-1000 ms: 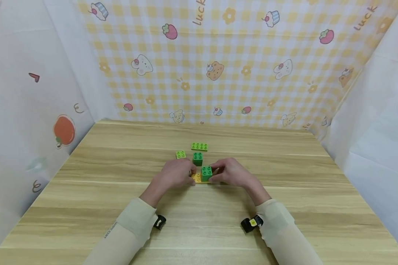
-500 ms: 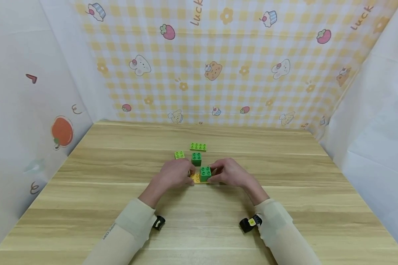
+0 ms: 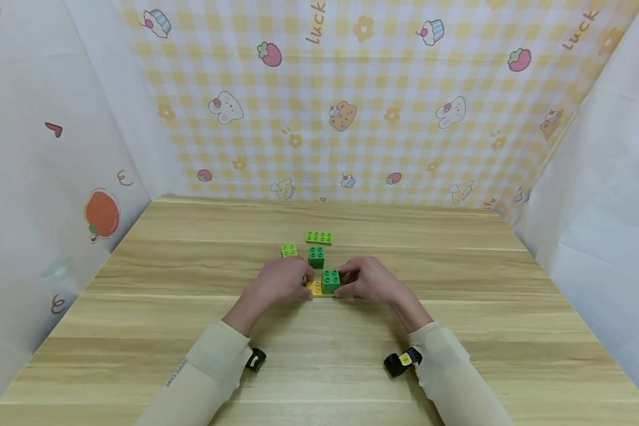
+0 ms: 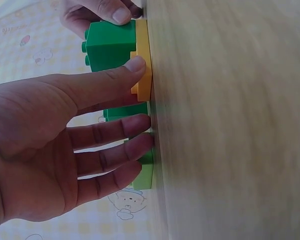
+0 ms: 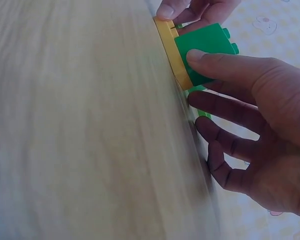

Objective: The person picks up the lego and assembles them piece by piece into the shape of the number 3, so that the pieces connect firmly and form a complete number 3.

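A yellow building-block plate lies on the table, with a green building brick standing upright on its right part. From the left, my left hand pinches the plate's end; its thumb presses the near edge in the left wrist view, and the index fingertip is mostly hidden behind. On the other side my right hand pinches the green brick, thumb on the near face in the right wrist view. Its remaining fingers are spread close to the tabletop.
Just behind the plate stands a second green brick. A lime brick sits beyond my left hand, partly covered by it. Farther back lies a flat lime plate. A checked cloth hangs behind the wooden table.
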Demonstrator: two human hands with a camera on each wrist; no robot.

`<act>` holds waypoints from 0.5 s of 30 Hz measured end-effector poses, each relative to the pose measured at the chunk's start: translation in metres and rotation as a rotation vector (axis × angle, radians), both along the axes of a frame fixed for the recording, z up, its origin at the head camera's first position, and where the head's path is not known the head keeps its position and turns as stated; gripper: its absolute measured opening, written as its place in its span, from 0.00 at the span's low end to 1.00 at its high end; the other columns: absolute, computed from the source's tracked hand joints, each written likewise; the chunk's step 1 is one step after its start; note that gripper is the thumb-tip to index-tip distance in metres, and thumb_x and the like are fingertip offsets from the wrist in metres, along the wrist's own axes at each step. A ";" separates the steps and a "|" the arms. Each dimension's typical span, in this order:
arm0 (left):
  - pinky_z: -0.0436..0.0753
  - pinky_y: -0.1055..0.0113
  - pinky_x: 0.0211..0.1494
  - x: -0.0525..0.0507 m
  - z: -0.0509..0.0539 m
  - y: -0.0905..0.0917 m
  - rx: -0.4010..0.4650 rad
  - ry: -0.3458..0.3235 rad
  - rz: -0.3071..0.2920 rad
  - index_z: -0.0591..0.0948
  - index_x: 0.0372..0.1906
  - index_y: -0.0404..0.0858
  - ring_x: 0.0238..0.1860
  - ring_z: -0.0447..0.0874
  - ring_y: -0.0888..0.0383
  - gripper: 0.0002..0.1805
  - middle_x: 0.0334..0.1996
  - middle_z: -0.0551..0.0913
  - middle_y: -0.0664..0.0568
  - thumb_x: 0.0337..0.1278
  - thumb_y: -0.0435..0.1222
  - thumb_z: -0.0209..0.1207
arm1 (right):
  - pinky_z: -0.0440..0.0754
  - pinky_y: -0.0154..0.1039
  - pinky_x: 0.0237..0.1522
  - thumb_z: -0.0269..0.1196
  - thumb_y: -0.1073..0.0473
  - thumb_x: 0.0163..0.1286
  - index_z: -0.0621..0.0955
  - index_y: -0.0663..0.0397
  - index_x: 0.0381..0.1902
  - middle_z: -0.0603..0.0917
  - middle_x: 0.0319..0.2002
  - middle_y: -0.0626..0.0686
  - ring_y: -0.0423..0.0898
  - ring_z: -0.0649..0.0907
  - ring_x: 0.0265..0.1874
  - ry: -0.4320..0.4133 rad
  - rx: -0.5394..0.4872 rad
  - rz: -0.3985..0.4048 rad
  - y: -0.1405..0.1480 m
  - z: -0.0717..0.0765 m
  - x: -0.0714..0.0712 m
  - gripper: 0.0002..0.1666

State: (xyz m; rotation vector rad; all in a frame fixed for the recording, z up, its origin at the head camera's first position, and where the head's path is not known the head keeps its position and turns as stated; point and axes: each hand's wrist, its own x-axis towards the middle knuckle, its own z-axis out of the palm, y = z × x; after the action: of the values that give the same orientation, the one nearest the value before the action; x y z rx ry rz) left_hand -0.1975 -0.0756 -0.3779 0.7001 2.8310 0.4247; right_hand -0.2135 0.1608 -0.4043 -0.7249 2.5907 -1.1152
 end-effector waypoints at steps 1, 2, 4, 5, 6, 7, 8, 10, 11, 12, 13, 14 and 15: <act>0.75 0.61 0.35 0.000 0.000 0.000 0.001 0.001 0.000 0.87 0.33 0.45 0.33 0.76 0.56 0.10 0.32 0.82 0.56 0.55 0.43 0.78 | 0.84 0.35 0.40 0.79 0.60 0.61 0.90 0.56 0.54 0.92 0.44 0.51 0.38 0.86 0.38 0.001 0.000 -0.001 0.000 0.000 0.000 0.23; 0.75 0.61 0.35 0.000 0.000 0.000 0.001 0.001 0.000 0.87 0.33 0.45 0.33 0.76 0.57 0.10 0.32 0.82 0.56 0.55 0.43 0.78 | 0.84 0.34 0.40 0.79 0.59 0.61 0.90 0.56 0.54 0.92 0.44 0.51 0.38 0.86 0.38 0.002 -0.001 -0.001 0.000 0.000 0.000 0.23; 0.75 0.61 0.35 0.000 0.000 0.000 0.001 0.003 0.000 0.88 0.34 0.45 0.33 0.76 0.57 0.10 0.32 0.83 0.56 0.55 0.43 0.78 | 0.84 0.34 0.40 0.80 0.59 0.61 0.90 0.56 0.54 0.92 0.44 0.50 0.38 0.86 0.38 0.005 -0.002 -0.001 0.000 0.000 0.000 0.23; 0.76 0.61 0.35 0.000 0.000 0.000 0.001 0.003 0.001 0.88 0.34 0.45 0.33 0.76 0.57 0.10 0.32 0.83 0.56 0.55 0.43 0.78 | 0.84 0.34 0.40 0.80 0.59 0.61 0.90 0.56 0.54 0.92 0.43 0.50 0.38 0.85 0.38 0.006 -0.001 -0.001 0.000 -0.001 0.000 0.23; 0.76 0.61 0.35 0.000 0.000 0.000 -0.001 0.003 0.000 0.88 0.35 0.44 0.33 0.76 0.57 0.10 0.32 0.83 0.56 0.55 0.43 0.78 | 0.84 0.34 0.40 0.80 0.59 0.61 0.90 0.56 0.54 0.91 0.43 0.50 0.39 0.85 0.38 0.008 0.000 0.000 0.001 -0.001 0.000 0.23; 0.76 0.61 0.35 0.000 0.000 0.000 -0.004 0.003 0.000 0.89 0.35 0.44 0.33 0.76 0.57 0.10 0.32 0.83 0.56 0.55 0.43 0.78 | 0.83 0.34 0.39 0.80 0.59 0.60 0.90 0.56 0.54 0.91 0.43 0.50 0.39 0.85 0.37 0.009 0.000 0.001 0.001 -0.001 0.000 0.23; 0.76 0.61 0.36 0.000 0.000 0.000 -0.006 0.001 -0.001 0.89 0.36 0.44 0.33 0.76 0.57 0.10 0.33 0.83 0.56 0.55 0.43 0.78 | 0.83 0.34 0.39 0.80 0.59 0.60 0.90 0.56 0.54 0.91 0.43 0.50 0.39 0.84 0.37 0.009 0.001 0.002 0.001 -0.002 0.001 0.23; 0.76 0.61 0.36 0.000 0.000 -0.001 -0.009 -0.005 -0.001 0.90 0.38 0.43 0.34 0.76 0.57 0.11 0.33 0.82 0.56 0.55 0.43 0.78 | 0.83 0.34 0.39 0.80 0.59 0.60 0.90 0.55 0.54 0.91 0.42 0.49 0.39 0.84 0.37 0.012 0.003 0.001 0.001 -0.002 0.001 0.23; 0.76 0.61 0.36 -0.001 0.000 -0.001 -0.009 -0.009 0.000 0.90 0.38 0.43 0.34 0.77 0.57 0.11 0.33 0.83 0.56 0.55 0.43 0.78 | 0.83 0.34 0.39 0.80 0.59 0.60 0.90 0.55 0.54 0.91 0.42 0.49 0.39 0.84 0.37 0.014 0.005 -0.001 0.001 -0.002 0.001 0.23; 0.76 0.61 0.37 -0.001 0.000 -0.001 -0.007 -0.015 0.001 0.90 0.39 0.43 0.34 0.77 0.57 0.12 0.34 0.83 0.56 0.55 0.43 0.78 | 0.82 0.34 0.39 0.80 0.59 0.60 0.90 0.55 0.54 0.91 0.42 0.49 0.39 0.84 0.37 0.013 0.004 -0.004 0.001 -0.002 0.002 0.23; 0.77 0.61 0.37 -0.001 0.000 -0.002 -0.003 -0.022 0.005 0.90 0.40 0.43 0.34 0.77 0.57 0.12 0.35 0.84 0.56 0.55 0.44 0.78 | 0.82 0.34 0.39 0.80 0.59 0.60 0.90 0.54 0.54 0.91 0.42 0.49 0.39 0.84 0.37 0.014 0.005 -0.006 0.001 -0.002 0.002 0.23; 0.78 0.61 0.38 -0.001 0.000 -0.003 0.000 -0.027 0.010 0.91 0.42 0.43 0.35 0.78 0.57 0.13 0.36 0.86 0.56 0.55 0.44 0.77 | 0.82 0.35 0.39 0.80 0.59 0.60 0.90 0.54 0.53 0.91 0.42 0.48 0.39 0.84 0.37 0.014 0.004 -0.008 0.001 -0.002 0.002 0.23; 0.80 0.61 0.39 -0.002 0.001 -0.003 0.006 -0.030 0.016 0.91 0.43 0.43 0.35 0.80 0.58 0.13 0.38 0.87 0.56 0.56 0.44 0.77 | 0.82 0.35 0.40 0.80 0.58 0.60 0.91 0.54 0.53 0.91 0.42 0.48 0.40 0.84 0.37 0.015 0.006 -0.011 0.001 -0.002 0.002 0.22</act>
State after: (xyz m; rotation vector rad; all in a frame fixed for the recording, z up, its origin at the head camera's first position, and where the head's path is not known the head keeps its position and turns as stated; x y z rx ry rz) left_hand -0.1991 -0.0791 -0.3772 0.6672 2.8102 0.4429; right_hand -0.2113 0.1617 -0.4062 -0.7208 2.6121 -1.1091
